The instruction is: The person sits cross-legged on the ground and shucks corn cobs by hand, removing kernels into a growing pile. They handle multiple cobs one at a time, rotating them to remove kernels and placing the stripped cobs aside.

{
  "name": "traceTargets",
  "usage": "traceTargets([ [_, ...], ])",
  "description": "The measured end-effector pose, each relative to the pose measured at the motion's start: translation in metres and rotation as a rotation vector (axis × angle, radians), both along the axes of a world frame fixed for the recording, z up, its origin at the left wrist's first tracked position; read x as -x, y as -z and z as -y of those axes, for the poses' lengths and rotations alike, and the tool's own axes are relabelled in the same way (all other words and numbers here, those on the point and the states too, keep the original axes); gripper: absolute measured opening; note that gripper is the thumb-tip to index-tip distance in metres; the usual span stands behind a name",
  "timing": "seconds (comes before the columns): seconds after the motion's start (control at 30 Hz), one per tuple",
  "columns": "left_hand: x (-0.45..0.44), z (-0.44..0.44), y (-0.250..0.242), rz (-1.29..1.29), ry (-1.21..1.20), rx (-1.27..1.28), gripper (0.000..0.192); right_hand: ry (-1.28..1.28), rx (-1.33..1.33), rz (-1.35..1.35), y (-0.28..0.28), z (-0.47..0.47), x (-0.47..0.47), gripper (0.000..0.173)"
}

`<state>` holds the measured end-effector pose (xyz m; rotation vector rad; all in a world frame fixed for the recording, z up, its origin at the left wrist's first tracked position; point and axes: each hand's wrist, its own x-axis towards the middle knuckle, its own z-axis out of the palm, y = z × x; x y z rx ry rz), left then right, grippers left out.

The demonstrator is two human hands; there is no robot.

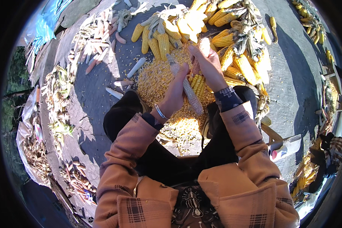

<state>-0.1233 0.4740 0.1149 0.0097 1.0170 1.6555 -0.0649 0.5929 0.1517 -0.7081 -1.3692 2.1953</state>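
Note:
My left hand (173, 92), with a bracelet at its wrist, grips a pale bare corn cob (192, 98) that slants down to the right. My right hand (210, 68) holds a partly shelled ear of corn (198, 85). Yellow kernels cover the ear's lower part, while its reddish upper part is stripped. Cob and ear lie side by side, close together, between the two hands; fingers hide where they meet. Below them a heap of loose corn kernels (149, 81) spreads between my bent legs.
Bundled yellow ears of corn (164, 42) with tied husks lie ahead, more ears (243, 67) at the right. Bare cobs (98, 42) are piled at the far left, with dry husks (57, 99) nearer. A blue plastic sheet (47, 25) is at the upper left.

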Motion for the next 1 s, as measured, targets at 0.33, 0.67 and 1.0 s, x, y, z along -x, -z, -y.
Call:
traceTargets([
  [0.33, -0.023, -0.006, 0.009, -0.222, -0.317, -0.075, 0.042, 0.023, -0.065, -0.015, 0.001, 0.026, 0.006, 0.024],
  [0.67, -0.001, -0.003, -0.013, -0.084, -0.002, -0.04, 0.042, -0.238, -0.122, -0.204, 0.001, 0.013, -0.003, 0.03],
  [1.0, -0.013, -0.004, -0.014, -0.179, -0.165, 0.022, 0.047, 0.111, -0.175, -0.014, -0.011, 0.029, 0.004, 0.029],
])
